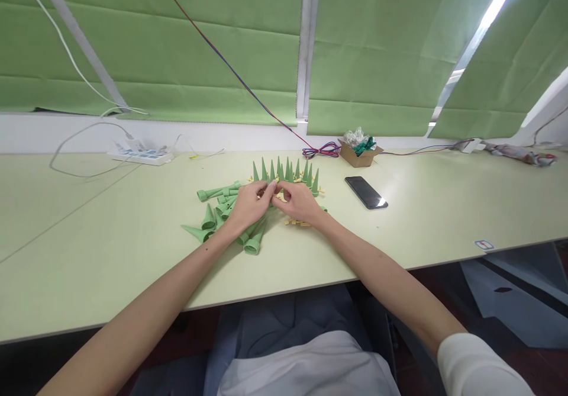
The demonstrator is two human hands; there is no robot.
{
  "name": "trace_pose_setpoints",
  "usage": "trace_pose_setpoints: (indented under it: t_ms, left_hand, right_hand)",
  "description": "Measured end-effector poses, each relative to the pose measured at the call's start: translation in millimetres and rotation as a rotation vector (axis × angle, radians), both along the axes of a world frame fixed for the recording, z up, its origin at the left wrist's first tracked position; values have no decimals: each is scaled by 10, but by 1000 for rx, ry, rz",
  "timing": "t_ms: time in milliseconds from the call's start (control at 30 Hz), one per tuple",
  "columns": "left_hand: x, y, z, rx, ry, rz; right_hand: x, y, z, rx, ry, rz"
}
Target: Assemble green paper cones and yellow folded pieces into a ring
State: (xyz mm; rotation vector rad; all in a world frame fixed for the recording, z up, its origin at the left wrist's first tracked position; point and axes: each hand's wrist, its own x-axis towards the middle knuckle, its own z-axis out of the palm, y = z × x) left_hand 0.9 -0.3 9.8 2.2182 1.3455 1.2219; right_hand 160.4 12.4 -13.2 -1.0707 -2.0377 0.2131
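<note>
My left hand (252, 205) and my right hand (300, 201) meet over the middle of the table, thumbs and fingers pinched together. Whatever they hold is mostly hidden by the fingers; a small yellow bit shows at the fingertips, and I cannot tell whether it is held. Just behind them stands a row of green plastic cone-shaped spikes (306, 174), points up, with small yellow plastic pieces among them. Loose hollow green spikes (252, 245) lie in a pile beside and below my left hand. Several small yellow pieces (296, 222) lie under my right wrist.
A black phone (366, 192) lies right of my hands. Behind it stands a small cardboard box (357, 157) with clear and green wrapping, near a coiled red-and-blue cable (326, 150). A white power strip (142, 157) lies at the back left. The table's front edge runs below my forearms.
</note>
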Motion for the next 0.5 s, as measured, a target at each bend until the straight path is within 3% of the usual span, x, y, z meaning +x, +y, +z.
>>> trace_pose_setpoints:
  t_ms: [333,500]
  left_hand:
    - [13,-2,-12,84,133,-63]
    - [12,-14,-5,89,87,-64]
  right_hand:
    - [8,53,-48,26,126,109]
    - [81,94,5,57,206,36]
